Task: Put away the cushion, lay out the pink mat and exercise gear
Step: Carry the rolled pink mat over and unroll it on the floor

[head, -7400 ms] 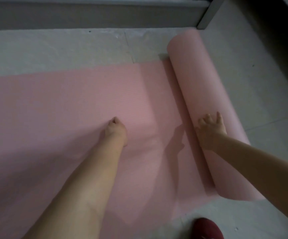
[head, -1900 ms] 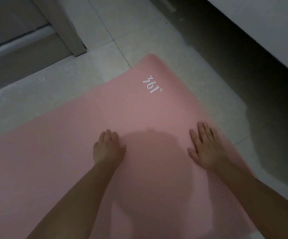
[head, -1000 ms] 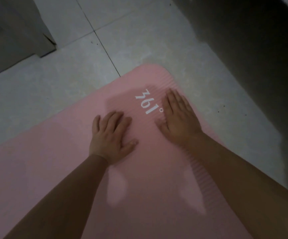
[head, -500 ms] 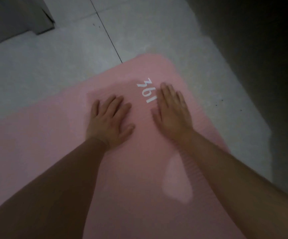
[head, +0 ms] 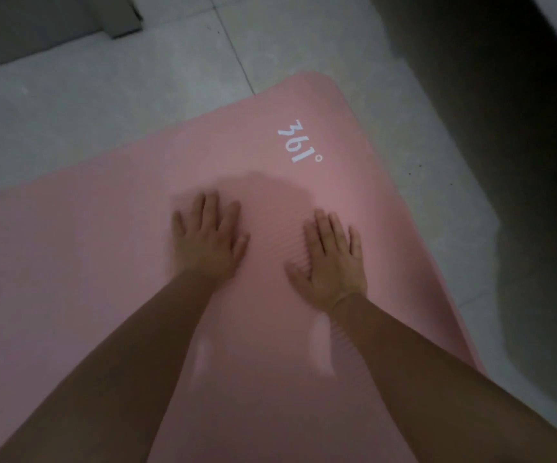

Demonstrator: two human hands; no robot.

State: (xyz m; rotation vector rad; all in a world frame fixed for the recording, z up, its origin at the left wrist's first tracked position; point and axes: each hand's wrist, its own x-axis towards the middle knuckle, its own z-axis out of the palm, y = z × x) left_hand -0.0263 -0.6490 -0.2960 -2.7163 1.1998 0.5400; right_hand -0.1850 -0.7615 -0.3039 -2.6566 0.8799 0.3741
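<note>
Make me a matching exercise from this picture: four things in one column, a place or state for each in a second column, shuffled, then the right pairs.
Things:
1. Left hand
2. Right hand
3. White logo
4. Floor tiles

Places or states:
A. printed near the mat's rounded corner
B. grey, around the mat
C. flat on the mat, nearer its right edge
D. flat on the mat, farther from its right edge

Pairs: 1-D, 2-C, 3-A, 4-B
</note>
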